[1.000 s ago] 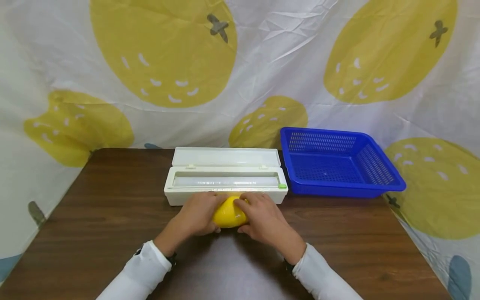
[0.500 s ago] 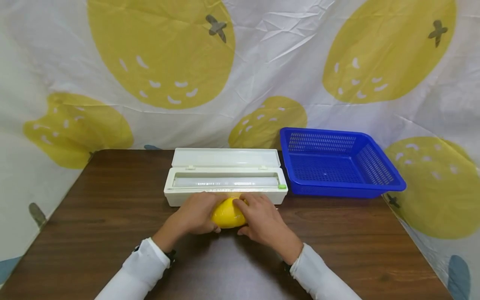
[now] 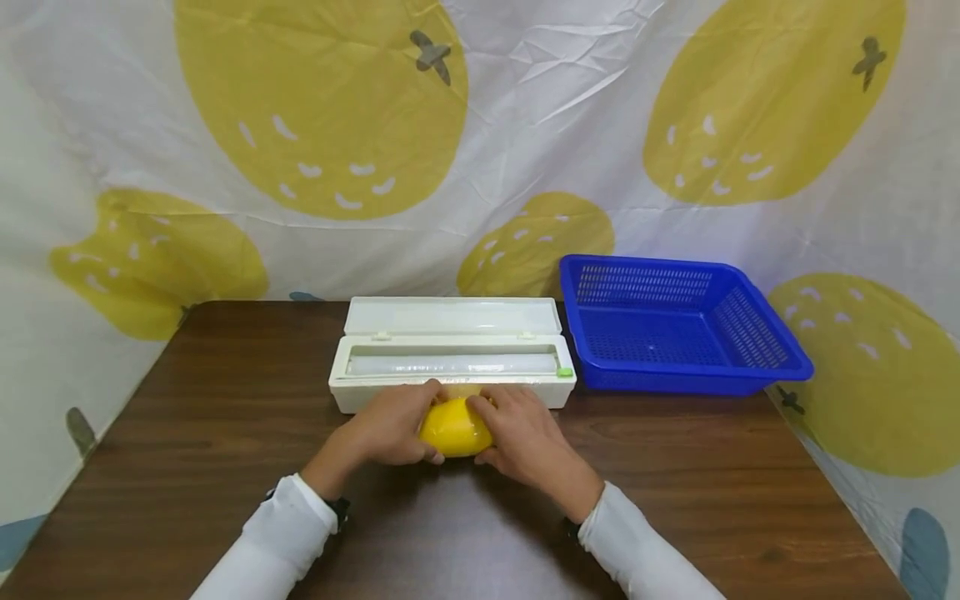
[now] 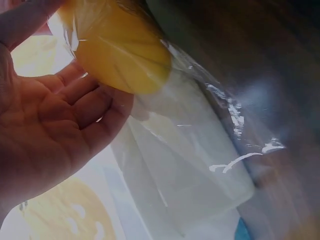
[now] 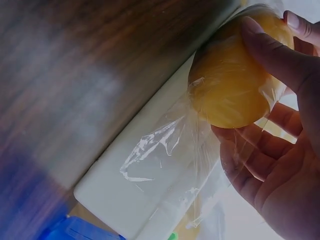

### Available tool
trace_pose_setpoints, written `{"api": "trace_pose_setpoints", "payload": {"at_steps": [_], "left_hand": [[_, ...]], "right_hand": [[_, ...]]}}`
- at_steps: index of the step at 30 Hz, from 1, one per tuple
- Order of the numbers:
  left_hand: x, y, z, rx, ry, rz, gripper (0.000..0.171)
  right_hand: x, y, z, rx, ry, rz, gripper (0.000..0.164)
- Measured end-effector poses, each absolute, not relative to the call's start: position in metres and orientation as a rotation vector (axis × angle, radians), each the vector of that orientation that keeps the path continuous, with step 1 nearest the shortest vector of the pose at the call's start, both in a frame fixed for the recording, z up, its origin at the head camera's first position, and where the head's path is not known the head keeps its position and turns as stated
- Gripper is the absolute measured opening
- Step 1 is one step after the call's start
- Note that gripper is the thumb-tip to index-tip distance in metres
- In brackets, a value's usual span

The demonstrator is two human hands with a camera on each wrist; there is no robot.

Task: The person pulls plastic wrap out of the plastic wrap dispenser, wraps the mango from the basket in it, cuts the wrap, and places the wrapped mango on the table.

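At six o'clock of the long white plastic box (image 3: 450, 341), my left hand (image 3: 388, 425) and right hand (image 3: 523, 433) gripped the glossy yellow rounded object (image 3: 455, 429), seemingly mid-wrap, the loose clear plastic film (image 5: 160, 142) apparently needing tucking next.

Box (image 3: 450, 341) on bench (image 3: 225, 450), near far edge; roll (image 3: 450, 364) in it, lid (image 3: 452, 316) along its back. Basket (image 3: 675, 379) just right of box. Item (image 3: 456, 429) before box, film (image 4: 237, 120) about it, between left hand (image 3: 393, 425) and right hand (image 3: 521, 437). Cloth (image 3: 525, 142) behind all.
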State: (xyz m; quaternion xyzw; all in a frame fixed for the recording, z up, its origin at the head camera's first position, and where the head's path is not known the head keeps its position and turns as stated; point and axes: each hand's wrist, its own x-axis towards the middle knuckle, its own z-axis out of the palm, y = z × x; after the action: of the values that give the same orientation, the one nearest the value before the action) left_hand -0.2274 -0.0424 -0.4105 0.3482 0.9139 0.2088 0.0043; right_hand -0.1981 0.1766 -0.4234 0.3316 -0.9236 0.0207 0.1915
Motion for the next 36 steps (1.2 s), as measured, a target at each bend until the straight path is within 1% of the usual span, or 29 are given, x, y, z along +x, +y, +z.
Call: {"api": "trace_pose_setpoints", "payload": {"at_steps": [9, 15, 19, 24, 30, 33, 36], "left_hand": [[-0.218, -0.042, -0.409, 1.006, 2.871, 0.788, 0.072], [-0.208, -0.041, -0.410, 1.051, 2.913, 0.778, 0.065], [-0.202, -0.036, -0.413, 1.103, 2.967, 0.784, 0.068], [-0.196, -0.029, -0.418, 1.132, 3.082, 0.641, 0.075], [-0.194, -0.021, -0.420, 1.185, 3.286, 0.355, 0.069], [-0.193, -0.020, -0.421, 1.179, 3.331, 0.239, 0.072], [-0.193, -0.019, -0.421, 1.178, 3.335, 0.221, 0.076]], "right_hand": [[-0.202, 0.179, -0.416, 0.968, -2.641, 0.095, 0.068], [-0.204, 0.181, -0.410, 0.999, -2.662, 0.159, 0.068], [-0.207, 0.182, -0.408, 1.000, -2.706, 0.203, 0.066], [-0.209, 0.182, -0.404, 1.006, -2.768, 0.232, 0.064], [-0.211, 0.179, -0.395, 1.003, -2.836, 0.249, 0.059], [-0.211, 0.177, -0.392, 0.998, -2.870, 0.245, 0.059], [-0.213, 0.177, -0.391, 0.998, -2.894, 0.245, 0.058]]}}
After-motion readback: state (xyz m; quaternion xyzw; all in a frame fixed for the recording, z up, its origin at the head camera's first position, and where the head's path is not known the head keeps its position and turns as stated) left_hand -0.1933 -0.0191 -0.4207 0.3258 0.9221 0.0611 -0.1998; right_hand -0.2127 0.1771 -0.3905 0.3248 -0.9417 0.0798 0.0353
